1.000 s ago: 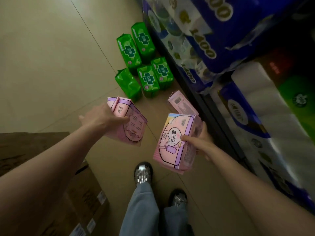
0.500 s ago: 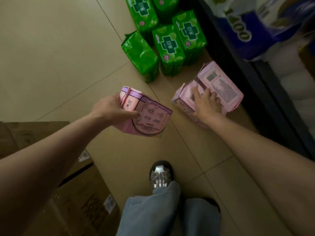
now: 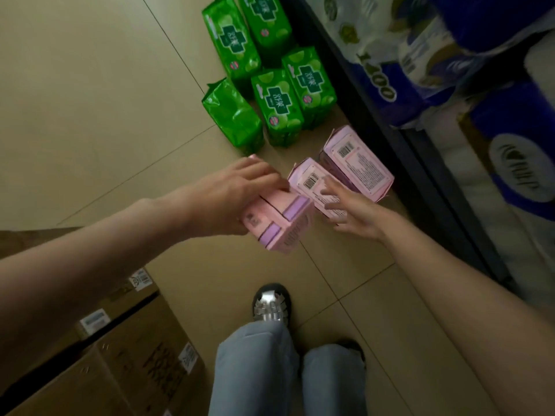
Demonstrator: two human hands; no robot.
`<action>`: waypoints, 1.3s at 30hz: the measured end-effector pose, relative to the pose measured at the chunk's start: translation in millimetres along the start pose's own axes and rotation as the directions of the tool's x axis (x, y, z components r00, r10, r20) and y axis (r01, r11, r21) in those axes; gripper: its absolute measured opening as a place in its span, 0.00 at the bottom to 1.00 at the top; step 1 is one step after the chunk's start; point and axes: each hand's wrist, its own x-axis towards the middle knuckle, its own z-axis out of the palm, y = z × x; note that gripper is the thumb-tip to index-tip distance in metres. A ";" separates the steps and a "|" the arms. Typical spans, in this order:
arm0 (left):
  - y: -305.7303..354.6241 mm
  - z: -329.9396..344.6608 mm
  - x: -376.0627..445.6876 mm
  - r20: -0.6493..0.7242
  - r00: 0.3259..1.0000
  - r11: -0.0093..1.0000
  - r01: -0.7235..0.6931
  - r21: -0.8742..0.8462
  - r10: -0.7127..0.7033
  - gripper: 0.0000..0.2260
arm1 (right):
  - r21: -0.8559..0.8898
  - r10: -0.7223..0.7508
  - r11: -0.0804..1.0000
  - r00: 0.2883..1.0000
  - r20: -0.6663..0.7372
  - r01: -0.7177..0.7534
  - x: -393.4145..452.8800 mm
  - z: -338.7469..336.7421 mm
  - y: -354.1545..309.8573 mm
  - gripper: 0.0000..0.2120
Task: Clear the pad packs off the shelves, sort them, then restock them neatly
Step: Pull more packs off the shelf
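Lower left of frame: cardboard boxes (image 3: 120,364) w/ labels, stacked by the person's legs. Upper centre: five green packs (image 3: 277,103) grouped on the floor (image 3: 90,100), sorted apart from the pinks.

Mid frame: left hand (image 3: 240,193) has its grip wrapped over a pink pack (image 3: 279,220), held tilted just above the floor, touching or nearly touching the next pink pack (image 3: 315,184). Right hand (image 3: 354,211), fingers spread and fairly straight, grip wide & holding nothing, lies flat on that second pack, steadying it. A third pink pack (image 3: 357,160) stands just beyond, against it, barcode side up. Far right: shelf edge (image 3: 390,139) w/ blue-white tissue rolls (image 3: 420,55).

Step in hand, as I judge it: adding the held pack to the pink row. To do it well: keep the right palm pressing so the row doesn't topple, bring the held pack down flush beside it, same face up as the others, edges aligned, clear of the greens. Let go only once it's seated.
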 end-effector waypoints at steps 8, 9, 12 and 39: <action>32.4 -7.7 -26.4 -0.205 0.950 0.946 -0.174 0.272 0.234 0.24 | 0.514 -0.094 0.852 0.937 0.336 -0.098 -21.6 22.4 4.9 0.39; 35.0 -6.3 -28.8 -0.181 0.962 0.953 -0.150 0.265 0.202 0.26 | 0.567 -0.131 0.823 0.956 0.264 -0.044 -26.5 31.0 -2.3 0.35; 23.6 -0.2 -41.4 -0.044 0.998 0.975 0.050 0.215 -0.042 0.32 | 0.573 -0.148 0.801 0.984 -0.095 0.175 -31.7 36.9 -14.0 0.27; 10.0 51.1 -11.7 -0.065 0.706 0.687 0.657 -0.311 -0.705 0.37 | -0.838 -0.411 0.488 0.911 0.028 0.246 -6.4 43.8 25.1 0.43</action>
